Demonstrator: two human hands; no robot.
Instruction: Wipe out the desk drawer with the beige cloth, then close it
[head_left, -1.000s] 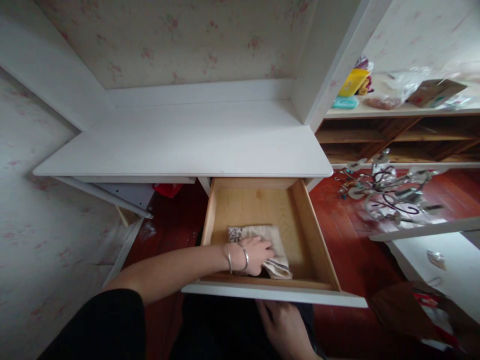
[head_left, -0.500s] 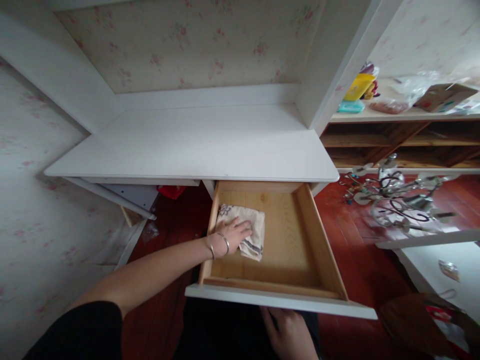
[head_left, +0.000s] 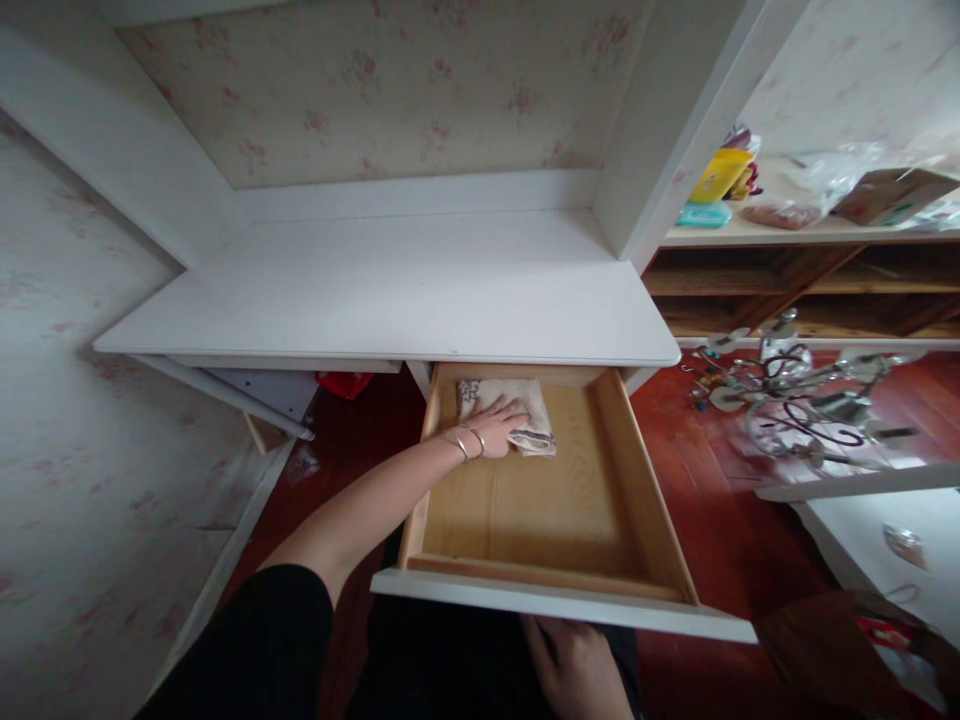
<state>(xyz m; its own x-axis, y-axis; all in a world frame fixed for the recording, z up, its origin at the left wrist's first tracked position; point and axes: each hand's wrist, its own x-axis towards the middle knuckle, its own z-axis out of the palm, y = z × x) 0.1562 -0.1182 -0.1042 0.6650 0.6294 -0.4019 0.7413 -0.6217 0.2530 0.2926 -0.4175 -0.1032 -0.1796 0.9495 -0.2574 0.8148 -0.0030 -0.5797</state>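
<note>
My left hand (head_left: 499, 425) lies flat on a folded beige cloth (head_left: 534, 400) with dark stripes and a patterned corner. Its fingers are stretched over the cloth, near the back left of a pulled-out drawer (head_left: 555, 510) with a bare wooden bottom. Two silver bangles circle the left wrist. Below the drawer's white front (head_left: 562, 605), at its lower edge, is my right hand (head_left: 574, 655); its fingertips are hidden, and I cannot tell whether it grips the front.
The white desk top (head_left: 405, 290) overhangs the drawer. At right, a metal chandelier (head_left: 802, 390) rests on the red floor, beside a white panel (head_left: 877, 530). A shelf (head_left: 787, 232) behind carries a yellow container (head_left: 721, 175), plastic bags and a cardboard box (head_left: 892, 195).
My left hand has slid the cloth toward the back of the drawer and slightly right. My right hand has stayed in place under the drawer front.
</note>
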